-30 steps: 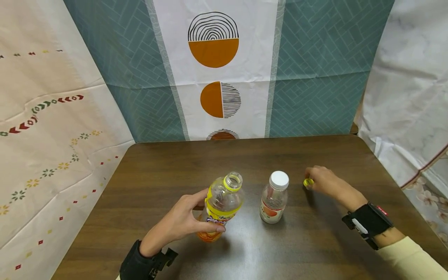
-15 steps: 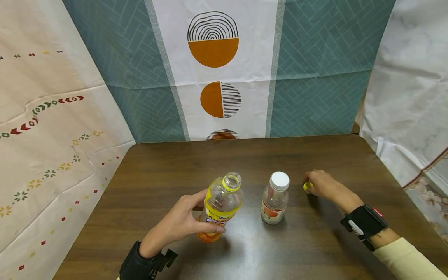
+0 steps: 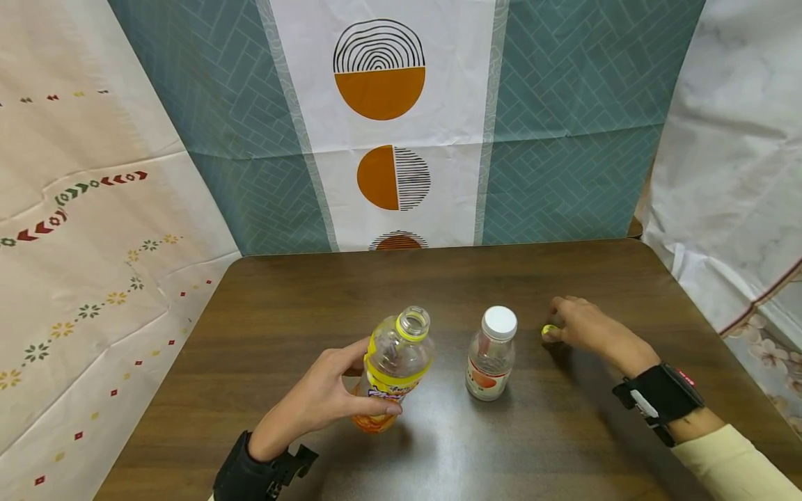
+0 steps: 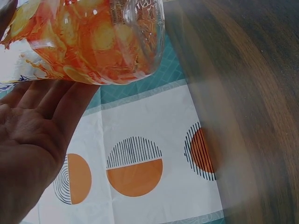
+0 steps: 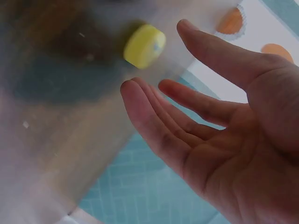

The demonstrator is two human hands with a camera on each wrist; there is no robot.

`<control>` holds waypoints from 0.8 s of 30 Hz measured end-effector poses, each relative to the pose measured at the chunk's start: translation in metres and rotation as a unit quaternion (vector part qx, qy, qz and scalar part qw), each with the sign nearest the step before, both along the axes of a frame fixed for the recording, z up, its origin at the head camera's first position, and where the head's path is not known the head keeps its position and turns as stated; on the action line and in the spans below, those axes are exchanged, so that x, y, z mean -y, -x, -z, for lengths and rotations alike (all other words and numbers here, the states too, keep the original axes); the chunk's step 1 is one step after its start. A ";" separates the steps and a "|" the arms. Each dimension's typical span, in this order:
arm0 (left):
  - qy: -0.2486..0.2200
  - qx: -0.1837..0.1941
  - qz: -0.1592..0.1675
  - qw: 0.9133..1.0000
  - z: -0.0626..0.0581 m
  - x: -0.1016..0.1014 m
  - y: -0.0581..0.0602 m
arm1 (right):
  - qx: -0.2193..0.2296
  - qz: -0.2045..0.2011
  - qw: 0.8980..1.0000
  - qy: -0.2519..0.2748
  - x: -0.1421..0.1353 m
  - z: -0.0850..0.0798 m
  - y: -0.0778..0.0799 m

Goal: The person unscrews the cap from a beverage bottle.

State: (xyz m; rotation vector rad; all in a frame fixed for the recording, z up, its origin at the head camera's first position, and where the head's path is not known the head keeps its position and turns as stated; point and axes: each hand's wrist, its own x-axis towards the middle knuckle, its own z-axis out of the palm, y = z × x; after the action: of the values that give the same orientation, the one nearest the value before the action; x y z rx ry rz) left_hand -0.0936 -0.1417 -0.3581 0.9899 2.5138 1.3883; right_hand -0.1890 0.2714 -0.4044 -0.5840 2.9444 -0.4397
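Note:
My left hand [image 3: 328, 388] grips an uncapped clear plastic bottle [image 3: 401, 355] with a yellow-edged label, thumb on the near side. The bottle leans to the right above the table. Its orange-patterned lower part and clear base [image 4: 107, 39] fill the top of the left wrist view. A yellow bottle cap [image 3: 548, 330] lies on the table at the right. Beside it is my right hand [image 3: 592, 330]; in the right wrist view its fingers are spread apart and the cap [image 5: 145, 46] sits beyond the fingertips, with a gap between.
A clear bottle with a white cap [image 3: 491, 353] and a fruit label stands upright between my hands. The brown wooden table [image 3: 301, 292] reaches back to a teal and white cloth [image 3: 545, 188]. Patterned cloths hang at both sides.
My right hand has let go of the yellow cap and drawn slightly up and away from it. The left hand and its bottle have hardly moved.

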 end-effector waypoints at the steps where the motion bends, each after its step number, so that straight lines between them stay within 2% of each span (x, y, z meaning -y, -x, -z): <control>1: 0.000 -0.002 0.002 1.000 0.000 0.000 0.000 | 0.004 0.004 1.000 0.000 0.000 -0.004 -0.001; 7: -0.001 -0.005 0.006 1.000 0.000 0.001 0.001 | -0.004 0.011 1.000 -0.009 0.002 -0.033 -0.004; 12: -0.002 -0.003 0.006 1.000 0.000 0.001 0.001 | -0.062 0.005 0.998 -0.007 0.007 -0.064 -0.008; 17: -0.004 0.005 0.004 1.000 0.000 0.001 0.001 | -0.117 0.003 0.993 0.013 0.018 -0.096 -0.019; 24: -0.011 -0.001 0.007 1.000 0.000 0.002 0.001 | -0.205 -0.017 0.976 0.064 0.044 -0.135 -0.039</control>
State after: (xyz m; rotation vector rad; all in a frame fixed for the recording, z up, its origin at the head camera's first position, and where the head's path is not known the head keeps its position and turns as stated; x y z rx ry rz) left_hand -0.0950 -0.1436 -0.3578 1.0132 2.4931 1.4147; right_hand -0.1503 0.2275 -0.2692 -0.8304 3.3056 -0.5697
